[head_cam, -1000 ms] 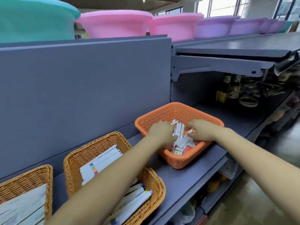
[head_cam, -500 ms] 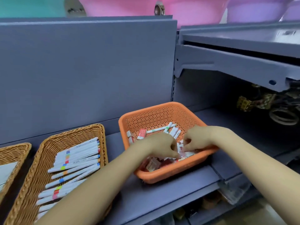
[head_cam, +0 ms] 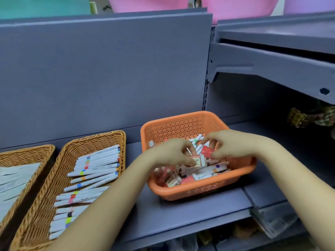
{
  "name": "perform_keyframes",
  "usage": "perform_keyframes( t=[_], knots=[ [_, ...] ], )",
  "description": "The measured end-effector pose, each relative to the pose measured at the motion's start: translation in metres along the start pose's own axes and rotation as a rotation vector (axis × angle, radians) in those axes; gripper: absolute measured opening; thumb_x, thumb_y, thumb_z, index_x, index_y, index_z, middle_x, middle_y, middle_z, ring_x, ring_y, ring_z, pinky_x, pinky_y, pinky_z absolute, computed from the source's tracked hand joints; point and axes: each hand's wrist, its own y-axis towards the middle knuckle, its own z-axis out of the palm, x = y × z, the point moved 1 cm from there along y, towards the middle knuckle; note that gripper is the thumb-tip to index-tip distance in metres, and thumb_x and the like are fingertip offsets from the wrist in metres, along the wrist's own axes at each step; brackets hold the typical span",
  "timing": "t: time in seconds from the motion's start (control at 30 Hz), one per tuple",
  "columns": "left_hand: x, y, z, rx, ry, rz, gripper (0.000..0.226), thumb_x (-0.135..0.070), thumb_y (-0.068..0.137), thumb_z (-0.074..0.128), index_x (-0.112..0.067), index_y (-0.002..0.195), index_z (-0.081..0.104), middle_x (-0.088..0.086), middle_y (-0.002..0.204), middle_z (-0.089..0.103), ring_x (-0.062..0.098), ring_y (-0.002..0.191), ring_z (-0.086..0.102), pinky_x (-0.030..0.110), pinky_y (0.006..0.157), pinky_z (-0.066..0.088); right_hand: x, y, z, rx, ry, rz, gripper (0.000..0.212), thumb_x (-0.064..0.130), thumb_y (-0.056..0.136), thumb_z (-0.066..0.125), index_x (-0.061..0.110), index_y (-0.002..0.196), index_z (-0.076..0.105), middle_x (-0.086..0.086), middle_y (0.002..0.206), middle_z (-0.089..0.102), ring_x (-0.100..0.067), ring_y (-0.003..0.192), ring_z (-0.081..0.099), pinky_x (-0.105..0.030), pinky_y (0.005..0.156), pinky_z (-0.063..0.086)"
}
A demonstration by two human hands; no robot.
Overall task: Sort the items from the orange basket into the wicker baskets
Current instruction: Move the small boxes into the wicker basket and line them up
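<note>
Hands both inside orange basket [head_cam: 183, 124] on grey shelf [head_cam: 181, 211]. Left hand [head_cam: 170, 153] pinches small red-white box [head_cam: 198, 160]; right hand [head_cam: 230, 144] pinches red packet [head_cam: 206, 151]. Loose pens and packets fill basket bottom. Wicker basket [head_cam: 54, 178] with pens sits left, second wicker basket [head_cam: 21, 154] further left.

Even, bright light; soft overall, edges bowed, perhaps motion-blurred.

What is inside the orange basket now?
The orange basket holds white markers and small red packets. The left hand and right hand cover its middle.
</note>
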Motion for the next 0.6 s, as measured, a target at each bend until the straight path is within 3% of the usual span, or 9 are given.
perform_keyframes(
  t=[0.1,0.2,0.27,0.37,0.5,0.6],
  knots=[
    [0.009,-0.015,-0.013,-0.095,-0.366,-0.025,0.013,-0.008,0.087,0.066,-0.015,0.095,0.058,-0.003,0.081,0.058,0.002,0.059,0.058,0.012,0.054,0.047,0.01,-0.002,-0.002,-0.106,0.165,-0.1,0.036,0.022,0.085,0.062,0.038,0.116,0.053,0.016,0.102,0.056,0.001,0.081,0.057,-0.014,0.067,0.043],
    [0.019,-0.028,-0.019,-0.156,-0.655,-0.019,0.011,-0.004,0.087,0.065,-0.011,0.094,0.06,0.007,0.09,0.063,0.012,0.072,0.066,0.022,0.067,0.055,0.023,0.001,0.002,-0.182,0.289,-0.169,0.034,0.018,0.084,0.064,0.037,0.11,0.055,0.009,0.106,0.054,-0.01,0.088,0.058,-0.024,0.073,0.051],
    [0.027,-0.034,-0.021,-0.227,-0.722,-0.022,0.01,-0.006,0.087,0.065,-0.013,0.095,0.063,0.006,0.087,0.065,0.012,0.07,0.065,0.025,0.069,0.054,0.032,0.004,0.005,-0.232,0.371,-0.189,0.034,0.015,0.082,0.065,0.037,0.107,0.055,0.009,0.105,0.054,-0.014,0.092,0.057,-0.031,0.079,0.051],
    [0.036,-0.045,-0.024,-0.324,-0.821,-0.017,0.01,-0.004,0.087,0.063,-0.012,0.093,0.065,0.002,0.077,0.065,0.009,0.063,0.062,0.02,0.064,0.053,0.042,0.008,0.011,-0.349,0.524,-0.228,0.036,0.011,0.079,0.069,0.036,0.103,0.058,0.012,0.103,0.058,-0.008,0.098,0.058,-0.031,0.088,0.051],
    [0.045,-0.057,-0.028,-0.415,-0.941,-0.012,0.011,-0.001,0.086,0.063,-0.012,0.089,0.063,0.001,0.071,0.064,0.008,0.06,0.062,0.018,0.059,0.052,0.058,0.01,0.02,-0.39,0.836,-0.256,0.032,0.001,0.08,0.067,0.025,0.101,0.058,0.003,0.103,0.064,-0.014,0.098,0.063,-0.027,0.083,0.05],
    [0.048,-0.064,-0.029,-0.482,-1.03,-0.001,0.014,0.0,0.084,0.064,-0.011,0.085,0.056,-0.002,0.066,0.065,0.006,0.055,0.061,0.016,0.054,0.051,0.068,0.012,0.032,-0.39,1.067,-0.287,0.033,-0.007,0.079,0.066,0.017,0.1,0.056,-0.003,0.103,0.068,-0.019,0.102,0.065,-0.031,0.088,0.051]
  ],
)
